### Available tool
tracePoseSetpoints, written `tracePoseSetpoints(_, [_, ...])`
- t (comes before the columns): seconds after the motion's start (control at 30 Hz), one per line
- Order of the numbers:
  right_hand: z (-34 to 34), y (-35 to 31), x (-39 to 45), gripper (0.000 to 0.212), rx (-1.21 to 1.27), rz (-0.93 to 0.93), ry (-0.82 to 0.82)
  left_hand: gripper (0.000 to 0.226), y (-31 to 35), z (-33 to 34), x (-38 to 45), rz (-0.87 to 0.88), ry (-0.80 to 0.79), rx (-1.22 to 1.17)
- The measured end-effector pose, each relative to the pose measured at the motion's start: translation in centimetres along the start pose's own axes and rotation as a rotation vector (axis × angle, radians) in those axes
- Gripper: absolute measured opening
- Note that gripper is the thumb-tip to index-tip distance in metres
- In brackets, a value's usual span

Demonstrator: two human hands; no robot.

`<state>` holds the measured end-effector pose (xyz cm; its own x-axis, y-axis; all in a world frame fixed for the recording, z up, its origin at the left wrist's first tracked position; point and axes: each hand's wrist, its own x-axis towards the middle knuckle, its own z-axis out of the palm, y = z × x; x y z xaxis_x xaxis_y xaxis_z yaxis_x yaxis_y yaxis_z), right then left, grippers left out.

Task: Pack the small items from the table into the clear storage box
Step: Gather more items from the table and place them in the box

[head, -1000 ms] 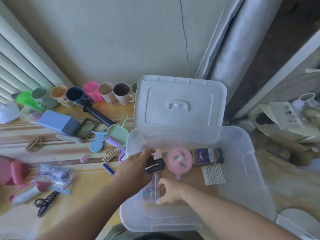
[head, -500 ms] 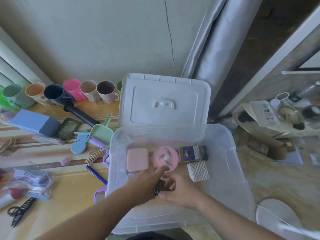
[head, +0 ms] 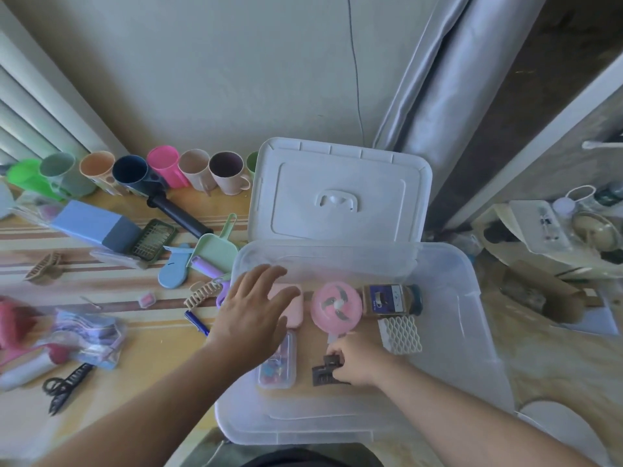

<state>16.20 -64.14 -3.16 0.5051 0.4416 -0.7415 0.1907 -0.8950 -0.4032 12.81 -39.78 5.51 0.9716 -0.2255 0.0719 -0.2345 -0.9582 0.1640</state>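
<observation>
Six items lay in the clear storage box (head: 472, 332). The right hand (head: 354, 360) pinched a black hair clip (head: 323, 370) on the box floor, at its nine o'clock. The left hand (head: 256, 315) hovered spread, holding nothing.

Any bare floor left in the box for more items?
Yes: the box floor is bare right of the mesh pad and jar. Left half is crowded: pink case, fan, bead case, both hands.
</observation>
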Motion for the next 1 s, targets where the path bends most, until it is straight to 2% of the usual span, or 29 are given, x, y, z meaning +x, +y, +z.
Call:
tracePoseSetpoints(0.13, [1.5, -1.6, 2.2, 0.027, -0.204, -0.075, -0.060, 0.065, -1.2, 0.2, -2.0, -0.100, -0.104, 0.083])
tracePoseSetpoints(0.23, [2.0, -1.6, 2.4, 0.030, -0.395, -0.070, -0.076, 0.067, -1.1, 0.4, -3.1, -0.124, -0.111, 0.044])
tracePoseSetpoints(0.37, [1.4, -1.7, 1.1, 0.036, -0.394, -0.068, -0.096, 0.059, -1.2, 0.4, -3.4, -0.120, -0.084, -0.077])
tracePoseSetpoints(0.47, [-0.3, -2.8, -0.4, 0.044, -0.235, -0.101, 0.008, 0.049, -2.1, 0.2, -3.7, -0.109, -0.020, -0.211])
tracePoseSetpoints(0.53, [-1.7, -4.2, -1.6, 0.039, -0.068, -0.124, 0.116, 0.043, -3.3, 0.0, -4.0, -0.118, 0.035, -0.278])
tracePoseSetpoints(0.63, [-3.5, -7.5, -2.5, 0.021, 0.094, -0.231, 0.405, 0.032, -6.4, -0.2, -5.0, -0.179, 0.117, -0.384])
tracePoseSetpoints(0.7, [-4.7, -10.9, -2.4, 0.020, 0.117, -0.321, 0.591, 0.026, -9.5, -0.1, -6.1, -0.277, 0.128, -0.462])
tracePoseSetpoints(0.8, [-6.1, -17.1, -1.2, 0.034, 0.107, -0.491, 0.635, 0.031, -14.6, 0.5, -8.4, -0.390, 0.064, -0.433])
tracePoseSetpoints(0.87, [-6.5, -21.4, 0.7, 0.038, 0.067, -0.541, 0.650, 0.033, -18.0, 0.9, -10.1, -0.464, -0.014, -0.384])
tracePoseSetpoints(0.93, [-6.5, -25.5, 3.5, 0.040, -0.012, -0.510, 0.614, 0.035, -21.2, 1.1, -11.6, -0.539, -0.089, -0.353])
tracePoseSetpoints(1.0, [-6.1, -28.6, 7.3, 0.041, -0.132, -0.402, 0.514, 0.037, -23.9, 1.3, -12.9, -0.557, -0.135, -0.333])
